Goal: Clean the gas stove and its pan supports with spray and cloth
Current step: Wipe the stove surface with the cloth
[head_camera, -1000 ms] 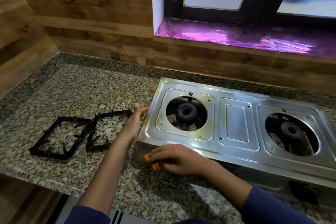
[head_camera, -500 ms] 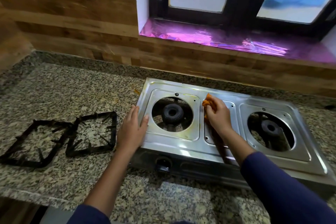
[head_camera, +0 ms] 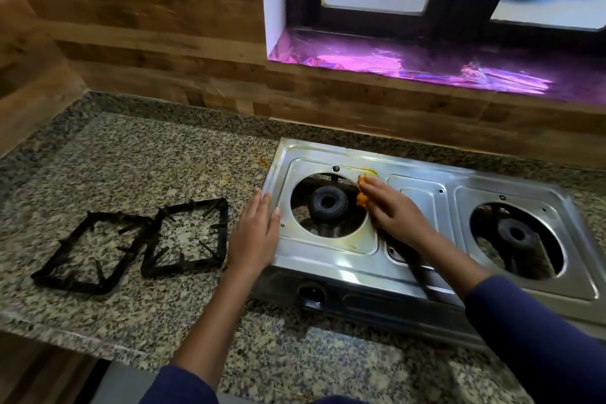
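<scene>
Two pan supports [head_camera: 183, 267] lie flat on the granite tabletop [head_camera: 147, 154], side by side and well apart from the work, so our worries sit with the gas stove [head_camera: 418, 203] itself. Our left hand [head_camera: 254, 236] lies flat on the stove's left edge, its fingers [head_camera: 265, 207] straight and together, holding nothing, only bracing. Our right hand [head_camera: 392, 211] has its fingers [head_camera: 373, 187] curled round a small orange cloth [head_camera: 361, 198]. It presses the cloth to the steel at the far right rim of the left burner opening, just below a yellow smear [head_camera: 369, 170].

That rim is where we judge things may slip. The cloth is a small wad right at the lip of the cut-out. A stroke running inward could drop it, or our fingertips, into the well beside the left burner [head_camera: 328, 203]. The stamped edge looks thin enough to catch cloth or skin. Rubbing hard sideways could shove the stove across the smooth stone if our bracing hand lets up. So small a cloth may load up quickly and spread the yellow grease along the raised border rather than lift it. Our right sleeve [head_camera: 524, 331] hangs low over the stove's front and could drag across the steel or nudge the knob [head_camera: 310, 293] below. We see no spray bottle.
</scene>
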The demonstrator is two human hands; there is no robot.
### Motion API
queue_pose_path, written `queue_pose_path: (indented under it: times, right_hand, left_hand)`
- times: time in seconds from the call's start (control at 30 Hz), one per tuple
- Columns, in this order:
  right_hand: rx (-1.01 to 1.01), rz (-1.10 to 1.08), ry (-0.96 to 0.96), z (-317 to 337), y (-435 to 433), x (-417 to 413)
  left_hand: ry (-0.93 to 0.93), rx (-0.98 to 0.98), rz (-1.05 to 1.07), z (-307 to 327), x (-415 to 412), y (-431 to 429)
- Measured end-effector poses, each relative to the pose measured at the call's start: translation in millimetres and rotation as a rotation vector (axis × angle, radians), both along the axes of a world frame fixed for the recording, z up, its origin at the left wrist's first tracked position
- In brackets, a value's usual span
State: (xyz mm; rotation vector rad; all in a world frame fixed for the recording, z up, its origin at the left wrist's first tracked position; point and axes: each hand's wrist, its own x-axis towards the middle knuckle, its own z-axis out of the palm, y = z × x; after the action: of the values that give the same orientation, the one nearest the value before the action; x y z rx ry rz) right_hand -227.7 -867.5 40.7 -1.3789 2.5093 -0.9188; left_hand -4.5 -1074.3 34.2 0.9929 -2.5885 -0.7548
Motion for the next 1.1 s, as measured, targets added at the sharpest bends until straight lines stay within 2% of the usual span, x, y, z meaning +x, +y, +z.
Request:
queue_pose_path:
  times: [0.1, 0.3, 0.4, 0.57, 0.73, 0.83, 1.1]
  right_hand:
    - [0.002, -0.003, -0.025, 1.5, 24.7, 44.6]
    - [-0.002, 0.021, -0.05, -2.7, -2.6, 103.2]
    - [-0.027, -0.067, -0.014, -2.7, -31.6, 124.6]
    - [-0.071, -0.053, 0.065, -7.2, -67.9, 156.1]
    - [0.016, -0.039, 0.142, -11.2, -125.8, 162.5]
    - [-0.005, -0.003, 0.148, -9.2, -154.5, 155.2]
    - [-0.124, 0.39, 0.002, 11.1, -150.0, 152.3]
  left_hand:
    - [0.135, 0.164, 0.032, 5.6, -1.7, -2.5]
    - [0.432, 0.839, 0.154, 11.8, 1.8, -18.4]
    - [0.55, 1.034, 0.183, 15.8, 4.9, -23.3]
    - [0.631, 1.109, 0.223, 12.7, 14.5, -32.9]
    - [0.654, 1.151, 0.224, 15.7, 17.6, -33.1]
    - [0.648, 1.16, 0.216, 15.0, 18.7, -34.4]
    - [0.613, 1.111, 0.27, 12.2, 26.0, -50.2]
